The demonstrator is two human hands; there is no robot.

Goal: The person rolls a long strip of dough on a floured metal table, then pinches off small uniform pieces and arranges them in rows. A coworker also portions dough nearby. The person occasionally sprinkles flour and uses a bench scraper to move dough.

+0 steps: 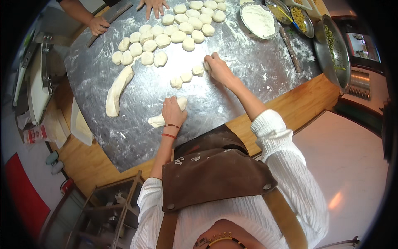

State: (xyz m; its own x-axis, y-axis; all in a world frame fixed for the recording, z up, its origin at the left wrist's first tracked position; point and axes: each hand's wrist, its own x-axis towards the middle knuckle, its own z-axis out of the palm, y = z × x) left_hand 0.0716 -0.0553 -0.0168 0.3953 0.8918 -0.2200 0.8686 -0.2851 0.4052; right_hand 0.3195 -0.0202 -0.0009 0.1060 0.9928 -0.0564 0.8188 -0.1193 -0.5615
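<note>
My left hand (173,112) is closed around a short dough log (156,121), whose two ends show on either side of the fingers. Up and to the right, my right hand (216,69) grips a small dough piece (206,66), mostly hidden by the fingers. Three more small dough pieces (186,77) lie in a slanting row just left of that hand. Apart from these, a longer, thick dough log (119,91) rests on the floured metal work surface (136,140) at the left. Many rounded dough pieces (178,36) sit close together beyond my hands.
Across the table, another person's hands (99,26) show, one on a wooden rolling pin (113,22). At the right are a bowl of flour (258,19), bowls of yellow filling (298,20), another rolling pin (290,49) and a large metal bowl of chopped greens (337,53).
</note>
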